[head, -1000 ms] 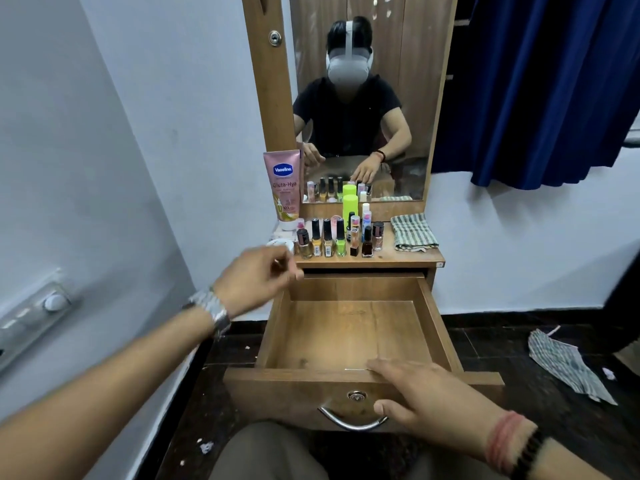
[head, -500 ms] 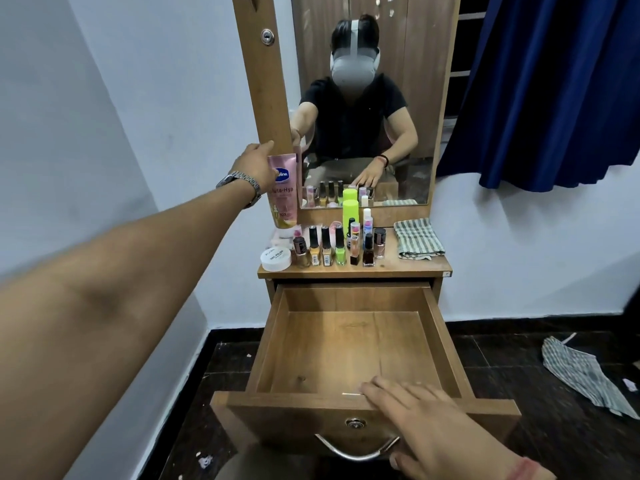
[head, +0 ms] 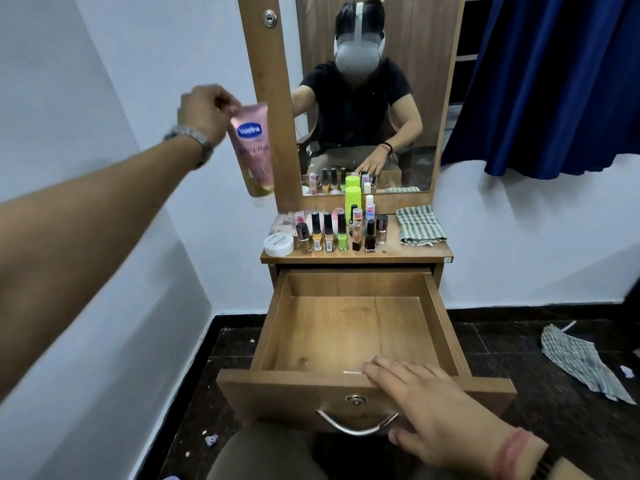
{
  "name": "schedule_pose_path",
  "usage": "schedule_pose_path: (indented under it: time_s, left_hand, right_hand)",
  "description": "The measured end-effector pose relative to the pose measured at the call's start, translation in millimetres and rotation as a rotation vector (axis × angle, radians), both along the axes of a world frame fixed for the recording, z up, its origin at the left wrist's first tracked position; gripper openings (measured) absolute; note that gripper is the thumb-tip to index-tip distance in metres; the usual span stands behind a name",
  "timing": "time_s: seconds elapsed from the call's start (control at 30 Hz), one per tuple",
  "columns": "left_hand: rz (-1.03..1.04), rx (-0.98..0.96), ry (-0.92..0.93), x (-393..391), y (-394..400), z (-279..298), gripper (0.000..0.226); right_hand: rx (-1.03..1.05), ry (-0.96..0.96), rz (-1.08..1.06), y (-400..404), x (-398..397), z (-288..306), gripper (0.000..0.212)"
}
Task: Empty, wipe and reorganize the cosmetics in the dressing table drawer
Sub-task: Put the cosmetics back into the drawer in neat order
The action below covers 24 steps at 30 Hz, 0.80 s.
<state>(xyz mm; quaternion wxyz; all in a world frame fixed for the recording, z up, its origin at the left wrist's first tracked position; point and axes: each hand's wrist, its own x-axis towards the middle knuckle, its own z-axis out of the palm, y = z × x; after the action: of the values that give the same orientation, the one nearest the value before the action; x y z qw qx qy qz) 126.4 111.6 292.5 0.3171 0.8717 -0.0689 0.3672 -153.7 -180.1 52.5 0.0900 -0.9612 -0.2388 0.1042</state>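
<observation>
While your left hand (head: 204, 112) pinches the crimped top of the pink lotion tube (head: 252, 150), it hangs in the air, cap end down, well above the drawer (head: 349, 327) and up-left of the cosmetics. Your right hand (head: 433, 410) lies flat with fingers straight over the drawer's front edge, thumb under by the metal handle (head: 356, 426), gripping nothing.

Risks: the tube is soft glossy plastic held only at its thin seal, so it may slip or swing. Carry it low toward your right hand and the dangling cap end could clip the nail polish bottles (head: 332, 233), which stand packed together below your left hand. They're small glass, narrow-based with tall caps, so one knock likely topples several. The drawer is pulled far out; leaning on its front could tip or strain it.

Materials: drawer is wood-grain laminate, smooth, its bottom bare. White round jar (head: 278, 244) is squat with a flat lid. Lime green bottle (head: 353, 199) is a matte cylinder. Folded checked cloth (head: 419, 226), soft woven, lies beyond your right hand on the tabletop.
</observation>
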Motion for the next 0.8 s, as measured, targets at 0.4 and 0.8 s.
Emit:
schedule_pose_path:
  time_s: [0.4,0.8]
  left_hand:
    - [-0.48,0.066,0.438,-125,-40,-105,0.006]
    - [-0.317,-0.041,0.631,-86,-63,-192,0.006]
  right_hand:
    - [-0.041,-0.028,-0.006,2,-1,1,0.081]
    - [-0.04,-0.014,-0.009,2,-2,2,0.078]
